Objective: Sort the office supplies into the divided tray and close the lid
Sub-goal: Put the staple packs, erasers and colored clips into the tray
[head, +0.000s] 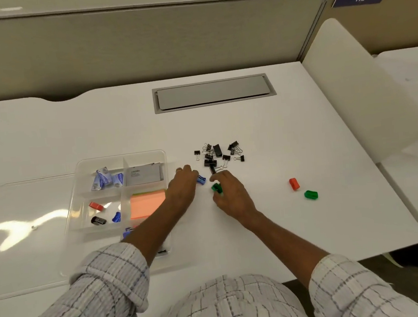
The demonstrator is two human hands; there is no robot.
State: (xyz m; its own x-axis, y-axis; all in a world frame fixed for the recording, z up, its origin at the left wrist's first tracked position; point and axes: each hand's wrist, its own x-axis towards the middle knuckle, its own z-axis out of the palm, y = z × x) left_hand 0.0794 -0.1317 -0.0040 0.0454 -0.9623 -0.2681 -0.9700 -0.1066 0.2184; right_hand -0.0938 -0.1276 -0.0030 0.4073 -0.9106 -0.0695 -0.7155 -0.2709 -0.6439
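Blue plastic sharpener [201, 179]: mid-frame, long axis toward lower right, left hand [183, 186] grip clamped on it.
Green plastic sharpener [216, 188]: right hand [228, 194] grip clamped on it.
Clear divided tray [117, 158]: left of the hands, on the bench [301, 130].

1. Left hand [183, 186], fingertips closed on a blue sharpener [201, 180] on the white tabletop [276, 132].
2. Right hand [230, 194], grip closed on a green sharpener [216, 188].
3. Heap of black binder clips [217, 155], just beyond both hands.
4. Red sharpener [294, 183] and a second green sharpener [311, 195], well to the right.
5. Clear divided tray [119, 157] at left, holding sharpeners, orange sticky notes [146, 201] and small packets; its lid [26, 224] lies open further left.
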